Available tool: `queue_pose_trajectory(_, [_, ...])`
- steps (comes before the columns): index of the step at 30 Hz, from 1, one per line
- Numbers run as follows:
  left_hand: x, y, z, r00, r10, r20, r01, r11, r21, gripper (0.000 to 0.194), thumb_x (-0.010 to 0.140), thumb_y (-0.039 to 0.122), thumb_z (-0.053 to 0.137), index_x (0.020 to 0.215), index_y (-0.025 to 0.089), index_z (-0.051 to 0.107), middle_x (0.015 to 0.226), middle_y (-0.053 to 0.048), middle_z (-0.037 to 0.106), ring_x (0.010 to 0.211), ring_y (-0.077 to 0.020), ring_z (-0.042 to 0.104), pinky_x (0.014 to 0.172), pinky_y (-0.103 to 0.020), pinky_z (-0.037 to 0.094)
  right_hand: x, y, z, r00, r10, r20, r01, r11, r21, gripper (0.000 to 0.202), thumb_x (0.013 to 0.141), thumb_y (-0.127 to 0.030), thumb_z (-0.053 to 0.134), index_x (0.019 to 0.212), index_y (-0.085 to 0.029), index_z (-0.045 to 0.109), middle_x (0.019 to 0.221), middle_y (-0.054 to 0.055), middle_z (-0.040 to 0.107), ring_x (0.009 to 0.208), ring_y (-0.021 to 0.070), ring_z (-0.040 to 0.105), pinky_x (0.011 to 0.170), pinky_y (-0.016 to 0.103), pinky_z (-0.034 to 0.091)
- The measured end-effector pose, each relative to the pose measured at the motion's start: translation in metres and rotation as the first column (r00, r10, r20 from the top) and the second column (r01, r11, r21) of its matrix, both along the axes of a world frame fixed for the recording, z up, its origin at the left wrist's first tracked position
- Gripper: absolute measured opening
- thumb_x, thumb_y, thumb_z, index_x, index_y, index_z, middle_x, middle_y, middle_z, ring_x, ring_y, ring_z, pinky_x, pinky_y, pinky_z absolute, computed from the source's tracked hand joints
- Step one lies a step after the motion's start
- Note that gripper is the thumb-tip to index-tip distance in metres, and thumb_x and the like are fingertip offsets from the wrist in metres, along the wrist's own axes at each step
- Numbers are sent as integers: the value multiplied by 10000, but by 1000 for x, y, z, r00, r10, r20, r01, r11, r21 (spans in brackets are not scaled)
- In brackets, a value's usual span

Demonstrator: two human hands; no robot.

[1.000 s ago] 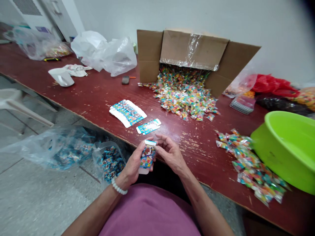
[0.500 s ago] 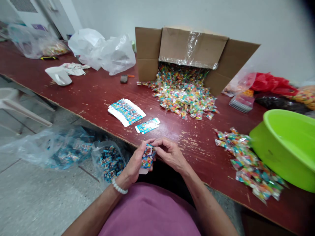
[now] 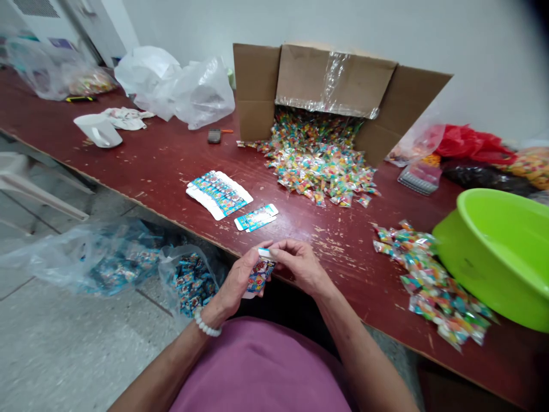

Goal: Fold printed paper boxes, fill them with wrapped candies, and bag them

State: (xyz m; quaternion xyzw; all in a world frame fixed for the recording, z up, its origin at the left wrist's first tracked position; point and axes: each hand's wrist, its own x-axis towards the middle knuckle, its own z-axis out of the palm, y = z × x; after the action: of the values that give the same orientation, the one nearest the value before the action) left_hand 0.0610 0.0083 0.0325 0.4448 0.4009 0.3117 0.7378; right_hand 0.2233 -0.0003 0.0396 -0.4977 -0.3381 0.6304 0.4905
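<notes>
Between my hands, just over the table's front edge, is a small printed blue cardboard box (image 3: 259, 276) with white flaps. My left hand (image 3: 236, 281) wraps round its left side. The fingers and thumb of my right hand (image 3: 299, 264) pinch the white flap at its far end. Beyond them on the red table lie a few flattened boxes (image 3: 256, 218) and a fanned stack of the same flat boxes (image 3: 219, 193). Clear-wrapped colourful candies (image 3: 326, 169) spill from an open brown carton (image 3: 337, 80). Whether anything is inside the held box is hidden.
A green basin (image 3: 484, 257) stands at the right beside more wrapped candies (image 3: 437, 286). Plastic bags of blue packets (image 3: 193, 280) sit below the table's front edge. A white mug (image 3: 98, 130), plastic bags (image 3: 175, 86) and a white stool (image 3: 38, 183) are at the left.
The white flap at the box's far end now shows upright, with my right thumb on it. My right fingers have shifted slightly; my left hand keeps its hold.
</notes>
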Motion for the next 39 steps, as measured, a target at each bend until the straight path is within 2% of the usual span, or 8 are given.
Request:
queue_pose_trajectory(4, [-1, 1, -3, 1000, 19, -22, -18, 999, 34, 680, 918, 636, 503, 1429, 188, 532, 924, -87, 661, 709, -172, 598, 492, -229, 506, 3, 2, 0, 997, 54, -51, -57, 996, -68, 333, 647, -442, 838, 726, -161, 678, 646, -24, 651, 482, 51, 489, 474, 184, 381])
queue_pose_trajectory(7, [-3, 2, -4, 999, 21, -43, -19, 998, 63, 635, 920, 624, 516, 1401, 213, 555, 993, -91, 664, 753, -175, 610, 501, -219, 509, 5, 2, 3, 997, 77, 11, -76, 995, -68, 298, 701, -440, 794, 766, -169, 689, 680, -25, 655, 497, 51, 495, 486, 183, 385])
queue_pose_trajectory(10, [-3, 3, -6, 998, 54, -20, -53, 998, 45, 654, 920, 651, 489, 1397, 207, 548, 880, -68, 660, 659, -152, 595, 487, -219, 497, 6, 1, 4, 991, -4, 132, 6, 1000, -17, 283, 723, -403, 763, 884, -180, 697, 698, -29, 652, 553, 73, 534, 518, 191, 408])
queue_pose_trajectory(13, [-2, 4, -8, 993, 118, 15, -119, 992, 31, 678, 924, 665, 464, 1397, 186, 538, 785, -42, 636, 588, -132, 570, 493, -227, 502, 4, -2, 1, 976, -58, 209, 50, 998, 42, 272, 712, -381, 769, 867, -185, 662, 711, -24, 662, 612, 102, 578, 567, 215, 443])
queue_pose_trajectory(20, [-1, 2, -11, 990, 139, 37, -139, 990, 18, 633, 916, 647, 494, 1321, 170, 589, 827, -42, 637, 615, -131, 575, 504, -235, 521, -9, -6, -11, 986, -55, 159, 29, 986, 162, 242, 760, -369, 742, 913, -195, 673, 764, -2, 692, 667, 134, 630, 669, 274, 496])
queue_pose_trajectory(24, [-2, 2, -11, 989, 144, 40, -144, 990, 0, 642, 909, 662, 489, 1294, 160, 597, 786, -36, 624, 576, -125, 561, 490, -233, 512, -11, -4, -9, 1000, -6, -9, 7, 997, 80, 273, 707, -351, 798, 895, -200, 670, 753, -15, 697, 660, 121, 621, 673, 263, 504])
queue_pose_trajectory(33, [-6, 6, -14, 988, 143, 65, -146, 989, 37, 622, 916, 646, 502, 1316, 181, 601, 811, -39, 630, 650, -140, 574, 524, -228, 516, -16, -2, -15, 966, -46, -253, 29, 997, -72, 385, 566, -278, 894, 874, -192, 679, 778, -27, 701, 631, 86, 607, 560, 189, 425])
queue_pose_trajectory(39, [-8, 5, -15, 990, 136, 35, -138, 988, 64, 552, 942, 583, 495, 1346, 214, 563, 852, -37, 645, 652, -148, 587, 523, -236, 514, -24, 1, -12, 991, -42, -127, 56, 993, 105, 329, 687, -315, 838, 968, -214, 700, 866, -4, 716, 708, 116, 627, 653, 241, 509])
